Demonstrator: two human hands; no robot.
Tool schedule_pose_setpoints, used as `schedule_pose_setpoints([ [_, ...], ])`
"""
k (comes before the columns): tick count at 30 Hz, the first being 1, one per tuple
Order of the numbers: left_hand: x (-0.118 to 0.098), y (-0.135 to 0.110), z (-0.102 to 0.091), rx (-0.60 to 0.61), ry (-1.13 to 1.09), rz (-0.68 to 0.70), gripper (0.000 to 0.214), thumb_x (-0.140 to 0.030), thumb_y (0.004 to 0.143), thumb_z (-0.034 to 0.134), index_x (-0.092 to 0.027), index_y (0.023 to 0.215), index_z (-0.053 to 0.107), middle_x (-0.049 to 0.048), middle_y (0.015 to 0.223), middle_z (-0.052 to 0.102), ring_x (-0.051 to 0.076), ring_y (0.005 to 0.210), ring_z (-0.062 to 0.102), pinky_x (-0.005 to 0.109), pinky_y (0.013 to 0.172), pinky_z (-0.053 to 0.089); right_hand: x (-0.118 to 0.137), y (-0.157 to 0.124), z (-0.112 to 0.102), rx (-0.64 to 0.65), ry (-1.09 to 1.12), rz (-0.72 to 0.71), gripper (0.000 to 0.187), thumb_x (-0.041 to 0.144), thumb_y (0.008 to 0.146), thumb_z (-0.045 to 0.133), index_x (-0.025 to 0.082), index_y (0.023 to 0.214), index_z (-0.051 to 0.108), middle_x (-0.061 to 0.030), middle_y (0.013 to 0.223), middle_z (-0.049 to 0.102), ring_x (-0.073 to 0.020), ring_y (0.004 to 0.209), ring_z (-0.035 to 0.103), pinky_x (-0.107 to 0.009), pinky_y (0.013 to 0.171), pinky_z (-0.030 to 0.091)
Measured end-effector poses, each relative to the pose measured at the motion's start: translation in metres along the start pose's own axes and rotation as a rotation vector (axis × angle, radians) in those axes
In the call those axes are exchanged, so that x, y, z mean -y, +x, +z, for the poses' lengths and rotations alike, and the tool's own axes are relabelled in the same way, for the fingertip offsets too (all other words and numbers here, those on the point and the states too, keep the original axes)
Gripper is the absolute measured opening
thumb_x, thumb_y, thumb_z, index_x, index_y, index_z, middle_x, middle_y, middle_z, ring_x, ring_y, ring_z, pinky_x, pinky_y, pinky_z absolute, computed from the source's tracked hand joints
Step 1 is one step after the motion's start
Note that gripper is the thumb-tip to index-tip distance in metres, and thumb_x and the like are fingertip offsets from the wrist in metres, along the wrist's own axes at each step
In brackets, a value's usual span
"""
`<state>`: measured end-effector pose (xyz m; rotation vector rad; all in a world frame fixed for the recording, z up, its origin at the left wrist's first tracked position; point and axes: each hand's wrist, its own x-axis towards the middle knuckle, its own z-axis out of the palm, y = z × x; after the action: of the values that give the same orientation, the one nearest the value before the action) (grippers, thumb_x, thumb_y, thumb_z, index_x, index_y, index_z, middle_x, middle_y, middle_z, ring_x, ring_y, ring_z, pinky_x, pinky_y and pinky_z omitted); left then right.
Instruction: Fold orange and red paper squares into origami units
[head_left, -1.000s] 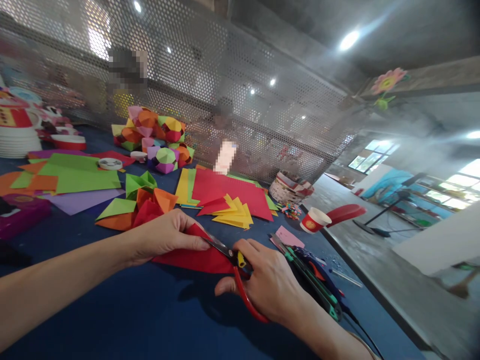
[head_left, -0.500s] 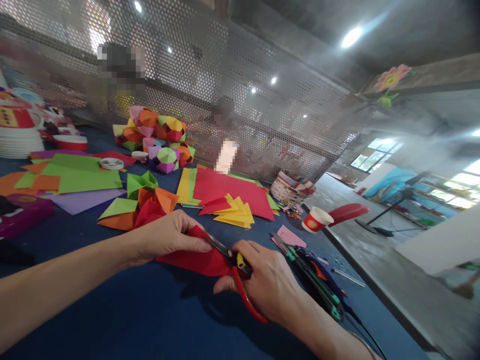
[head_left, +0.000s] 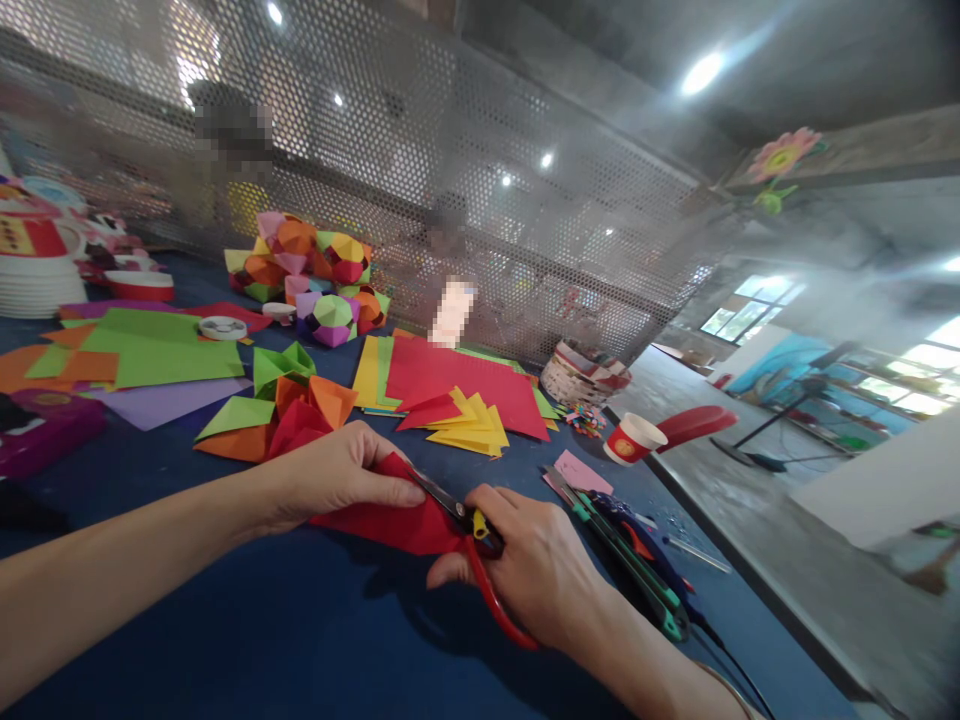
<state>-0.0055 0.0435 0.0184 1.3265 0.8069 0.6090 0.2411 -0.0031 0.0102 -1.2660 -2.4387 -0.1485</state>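
Note:
My left hand [head_left: 334,475] is closed on a folded red paper [head_left: 394,520] and presses it to the dark blue table [head_left: 300,630]. My right hand [head_left: 529,570] grips red-handled scissors [head_left: 469,545], whose dark blades lie across the paper's upper edge toward my left thumb. Whether the blades are open I cannot make out. A green utility knife [head_left: 626,560] lies just right of my right hand.
Folded orange, green and red pieces [head_left: 281,405] lie behind my left hand. Yellow folded pieces [head_left: 472,430] rest on flat red sheets [head_left: 457,385]. A paper ball [head_left: 315,280], stacked plates [head_left: 34,275], a red cup [head_left: 630,440] and a perforated metal screen [head_left: 450,200] stand farther back.
The scissors and the red paper have shifted slightly toward my left hand. Both hands keep their grip.

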Motion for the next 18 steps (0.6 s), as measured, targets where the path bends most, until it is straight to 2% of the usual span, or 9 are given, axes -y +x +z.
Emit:
schedule_pose_setpoints([
  [7,-0.0019,-0.0004,0.0025,-0.006,-0.010,-0.013,0.020,-0.040,0.062,0.096,-0.028,0.076,0.088,-0.0031,0.065,0.077,0.006,0.056,0.053,0.016,0.053,0.039,0.0005,-0.0004,-0.0004,-0.012,0.008,-0.020,0.061,0.081,0.087,0.068,0.020,0.084,0.066,-0.0023,0.071,0.073,-0.0221,0.060,0.074,-0.030,0.054,0.037],
  [14,0.0013,0.0007,-0.0006,-0.015,-0.017,-0.055,0.032,-0.046,0.062,0.097,-0.025,0.084,0.089,0.0018,0.079,0.084,0.009,0.066,0.065,0.016,0.062,0.047,-0.0014,-0.0022,0.0020,-0.027,0.027,-0.041,0.062,0.081,0.091,0.062,0.019,0.083,0.066,-0.0018,0.069,0.072,-0.0195,0.056,0.071,-0.029,0.054,0.036],
  [18,0.0014,-0.0002,-0.0004,0.001,-0.023,-0.068,0.034,-0.047,0.061,0.098,-0.025,0.086,0.089,0.0019,0.081,0.085,0.009,0.065,0.066,0.016,0.062,0.048,-0.0019,-0.0014,0.0028,-0.046,0.040,-0.070,0.063,0.080,0.094,0.059,0.019,0.080,0.064,-0.0014,0.066,0.070,-0.0187,0.053,0.069,-0.029,0.052,0.035],
])
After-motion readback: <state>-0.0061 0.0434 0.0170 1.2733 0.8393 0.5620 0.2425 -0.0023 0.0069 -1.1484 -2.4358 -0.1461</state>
